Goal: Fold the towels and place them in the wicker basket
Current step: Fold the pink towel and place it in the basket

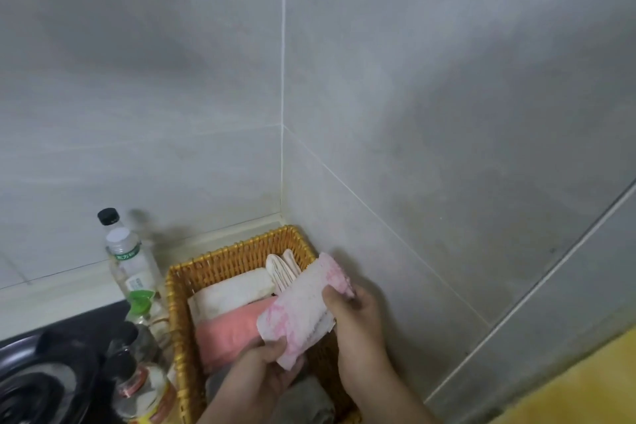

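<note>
A yellow wicker basket (220, 262) stands in the tiled corner. Inside lie a cream folded towel (230, 296), a salmon-pink folded towel (227, 334), a striped pale cloth (280, 270) standing on edge at the back, and grey cloth (303, 399) at the near end. Both hands hold a folded white towel with pink blotches (303, 310) over the basket's right side. My left hand (265, 372) grips its lower end from beneath. Gripping its upper right edge is my right hand (358, 320).
Left of the basket stand a clear bottle with a black cap (129, 262), a green-capped bottle (141, 306) and a dark-capped oil bottle (144, 389). A black stove (51, 372) fills the lower left. Grey tiled walls meet behind the basket. A yellow surface (585, 389) lies at lower right.
</note>
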`<state>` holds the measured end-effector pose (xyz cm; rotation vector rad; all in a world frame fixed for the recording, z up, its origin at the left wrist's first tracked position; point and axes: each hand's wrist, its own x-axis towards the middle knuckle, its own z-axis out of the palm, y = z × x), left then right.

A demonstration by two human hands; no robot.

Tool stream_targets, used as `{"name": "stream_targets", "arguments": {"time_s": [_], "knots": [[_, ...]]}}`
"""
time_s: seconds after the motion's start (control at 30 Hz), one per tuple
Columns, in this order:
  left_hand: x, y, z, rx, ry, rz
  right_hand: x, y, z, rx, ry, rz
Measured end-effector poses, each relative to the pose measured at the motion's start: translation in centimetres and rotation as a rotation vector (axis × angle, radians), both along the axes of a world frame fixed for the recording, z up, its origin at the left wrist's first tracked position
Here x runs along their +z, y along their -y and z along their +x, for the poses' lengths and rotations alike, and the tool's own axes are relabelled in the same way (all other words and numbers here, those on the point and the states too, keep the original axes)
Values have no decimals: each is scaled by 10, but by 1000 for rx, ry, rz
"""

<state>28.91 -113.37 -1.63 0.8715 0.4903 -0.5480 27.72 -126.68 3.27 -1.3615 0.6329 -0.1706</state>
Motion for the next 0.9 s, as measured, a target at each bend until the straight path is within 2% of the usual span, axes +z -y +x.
{"name": "stream_targets", "arguments": {"time_s": [0.17, 0.3, 0.43, 0.63, 0.8, 0.9], "knots": [[-1, -1, 0, 53, -9, -26, -7, -8, 22, -12, -17, 36], [0, -6, -1, 45, 30, 5, -11, -4, 30, 50, -63, 142], [1, -9, 2, 17, 72, 27, -15, -3, 35, 64, -5, 162], [-9, -1, 3, -83, 172, 40, -24, -8, 41, 66, 12, -155], [-21, 8, 0, -121, 237, 143, -27, -6, 43, 114, 39, -370], [-28, 10, 0, -138, 210, 70, -32, -1, 46, 122, 73, -447]]}}
